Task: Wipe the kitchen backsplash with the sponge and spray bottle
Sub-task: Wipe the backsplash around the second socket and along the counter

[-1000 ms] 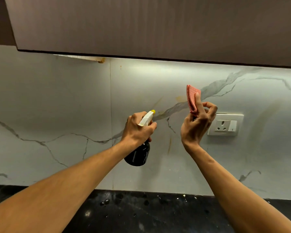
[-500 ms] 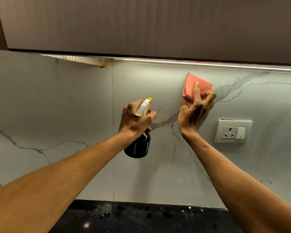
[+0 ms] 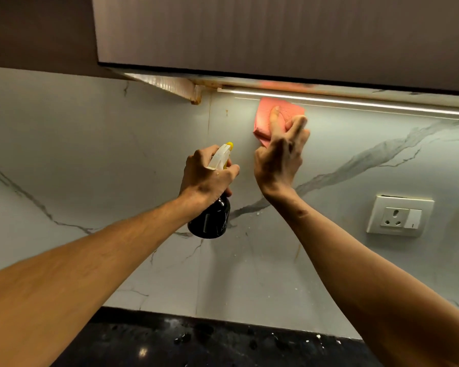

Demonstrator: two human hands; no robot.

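Right hand (image 3: 278,157) is gripping the pink sponge (image 3: 265,115), pressing it flat to the marble backsplash (image 3: 117,154) at its top edge for wiping. Left hand (image 3: 207,176) is clasping the spray bottle (image 3: 211,221), nozzle facing the wall.

One left hand (image 3: 207,176), one right hand (image 3: 278,160), one sponge (image 3: 265,115), one spray bottle (image 3: 212,221), one wall socket (image 3: 399,219), one light strip (image 3: 355,103), one cabinet (image 3: 276,30).

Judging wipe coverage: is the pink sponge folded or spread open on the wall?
Folded: the sponge shows doubled layers at its lower left edge, under the right hand.
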